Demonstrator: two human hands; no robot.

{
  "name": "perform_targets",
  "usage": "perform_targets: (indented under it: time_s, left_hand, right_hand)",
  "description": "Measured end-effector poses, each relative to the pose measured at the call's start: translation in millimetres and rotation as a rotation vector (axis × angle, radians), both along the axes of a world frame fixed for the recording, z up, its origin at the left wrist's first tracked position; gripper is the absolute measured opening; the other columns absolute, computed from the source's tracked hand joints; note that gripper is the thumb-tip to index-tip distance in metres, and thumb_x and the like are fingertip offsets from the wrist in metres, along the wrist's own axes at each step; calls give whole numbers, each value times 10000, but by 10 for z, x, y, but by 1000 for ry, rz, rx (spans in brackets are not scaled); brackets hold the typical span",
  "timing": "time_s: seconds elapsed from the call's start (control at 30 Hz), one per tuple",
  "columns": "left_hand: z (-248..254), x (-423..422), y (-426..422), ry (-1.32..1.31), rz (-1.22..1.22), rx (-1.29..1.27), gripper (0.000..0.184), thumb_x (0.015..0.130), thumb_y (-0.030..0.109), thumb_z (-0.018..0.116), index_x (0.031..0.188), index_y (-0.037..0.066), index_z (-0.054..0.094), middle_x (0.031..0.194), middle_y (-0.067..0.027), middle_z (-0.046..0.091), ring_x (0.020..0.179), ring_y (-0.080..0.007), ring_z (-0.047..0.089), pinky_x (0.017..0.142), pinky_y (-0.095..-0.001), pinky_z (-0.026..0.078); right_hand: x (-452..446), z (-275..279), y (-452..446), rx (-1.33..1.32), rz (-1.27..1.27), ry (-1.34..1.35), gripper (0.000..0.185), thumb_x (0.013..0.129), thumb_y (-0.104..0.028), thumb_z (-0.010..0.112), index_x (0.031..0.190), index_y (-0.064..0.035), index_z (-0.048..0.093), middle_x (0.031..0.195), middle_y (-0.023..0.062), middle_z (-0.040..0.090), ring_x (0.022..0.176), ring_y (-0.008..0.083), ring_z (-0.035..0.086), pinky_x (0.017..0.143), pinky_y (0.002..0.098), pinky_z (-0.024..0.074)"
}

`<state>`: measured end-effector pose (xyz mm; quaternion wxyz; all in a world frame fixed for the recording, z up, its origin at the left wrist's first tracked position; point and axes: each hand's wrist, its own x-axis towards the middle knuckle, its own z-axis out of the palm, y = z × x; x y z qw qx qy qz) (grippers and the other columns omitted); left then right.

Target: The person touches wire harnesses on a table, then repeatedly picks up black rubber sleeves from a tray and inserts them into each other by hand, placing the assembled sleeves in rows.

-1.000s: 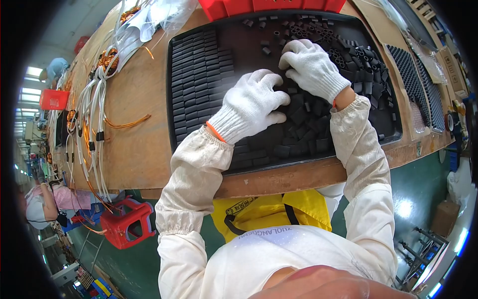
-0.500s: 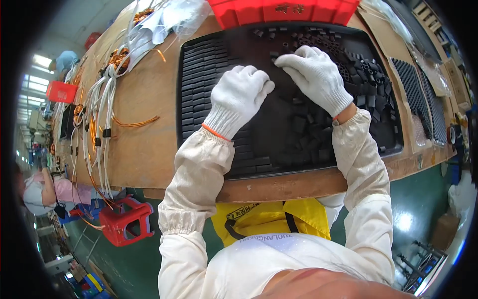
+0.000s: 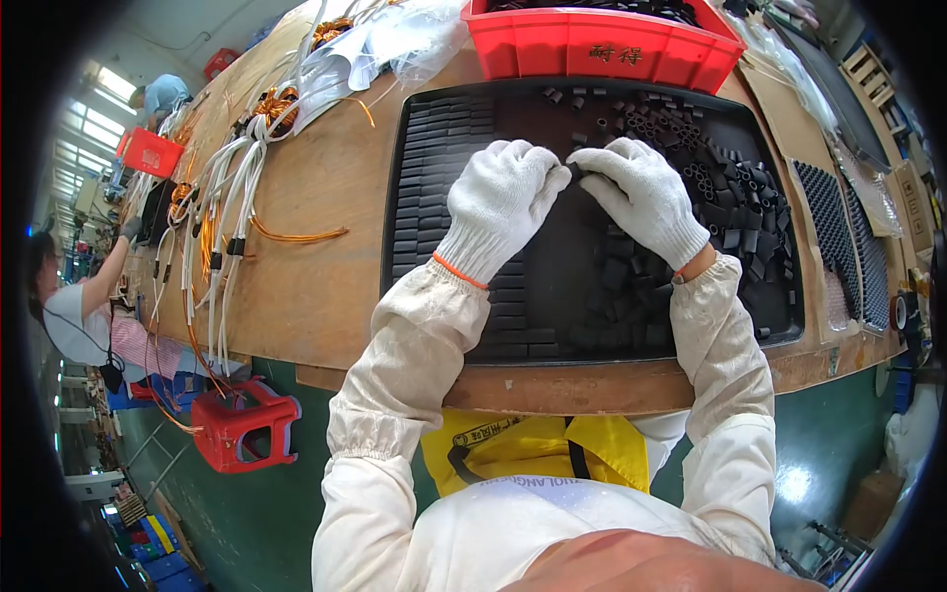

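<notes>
Both my hands wear white knitted gloves and hang over a black tray (image 3: 552, 326). My right hand (image 3: 641, 192) is closed in a pinch on a small black tube piece (image 3: 576, 171), mostly hidden by the fingertips. Close beside it, my left hand (image 3: 503, 192) is closed with its fingers curled and thumb pressed in; what it holds, if anything, is hidden. Black pieces (image 3: 434, 178) lie in neat stacked rows along the tray's left side. Loose short black tubes (image 3: 730, 183) are heaped on the right side, some standing on end with their openings showing.
A red bin (image 3: 612, 44) with black pieces stands behind the tray. White cables with copper coils (image 3: 276, 104) lie on the left of the wooden table (image 3: 316, 286). A red stool (image 3: 242, 424) is below left. Another person (image 3: 84, 306) works at far left.
My hands have come closer together, their fingertips now nearly meeting. My view has shifted, so more of the red bin shows. The person at far left now reaches toward the table.
</notes>
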<state>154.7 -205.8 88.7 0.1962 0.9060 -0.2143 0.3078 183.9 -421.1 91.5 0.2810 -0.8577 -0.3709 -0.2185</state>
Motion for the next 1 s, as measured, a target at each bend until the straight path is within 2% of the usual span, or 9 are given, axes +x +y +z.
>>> perform_targets:
  time_s: [0.13,0.23,0.3,0.33,0.37,0.43,0.73,0.8,1.0]
  left_hand:
    - [-24,-11,-17,-53,-41,22,171,895,260,775,892,109,695,869,-53,691,818,-294,685,692,-415,574]
    - [-10,-25,-27,23,-71,13,156,913,222,760,977,88,713,897,-88,700,840,-314,689,731,-403,579]
    - [-52,-26,-28,149,-158,-241,190,969,201,721,1100,63,725,962,-116,723,920,-261,718,798,-371,584]
    - [19,-74,-23,513,-200,-449,279,1030,214,672,1233,23,689,1062,-112,738,1027,-182,711,898,-324,573]
    - [10,-66,-8,515,-200,-451,279,1030,214,672,1233,23,689,1062,-112,738,1027,-182,711,898,-324,573]
    - [22,-43,10,946,-343,-888,369,1057,264,649,1304,-11,640,1133,-78,719,1084,-140,679,966,-293,551]
    - [90,-64,31,992,-367,-925,387,1031,268,692,1308,3,643,1135,-56,713,1042,-100,667,957,-253,536]
    - [95,-63,38,975,-358,-912,385,1029,273,696,1299,3,651,1125,-53,715,1033,-94,664,947,-248,535]
    - [113,-72,16,938,-297,-865,375,1027,270,699,1288,4,659,1116,-36,718,1027,-87,658,939,-241,529]
  right_hand:
    - [15,-76,-2,-3,-23,11,201,873,-179,769,1072,-160,747,892,58,651,895,280,657,785,398,539]
    - [18,-54,-6,15,-46,-79,181,857,-168,780,1036,-167,756,897,47,647,907,273,656,794,397,544]
    - [3,-11,6,82,-65,-145,185,839,-158,792,1020,-183,762,915,27,649,933,258,660,816,390,550]
    - [0,-3,8,80,-67,-144,185,839,-158,792,1020,-183,762,915,27,649,933,258,660,816,390,550]
    - [-3,-1,12,97,-73,-164,192,832,-157,797,1018,-189,765,923,20,651,943,255,662,827,386,553]
    - [-10,9,16,114,-78,-182,199,825,-156,802,1016,-195,767,932,13,653,953,252,664,838,382,555]
    - [-62,55,46,152,-96,-143,257,843,-155,808,1091,-179,746,980,18,689,954,230,689,836,366,576]
    - [-113,48,70,410,-118,146,246,893,-175,794,1128,-141,726,973,31,703,903,199,715,798,326,587]
    - [-25,4,24,455,-31,259,217,947,-182,754,1144,-100,715,964,39,720,879,176,720,783,288,581]
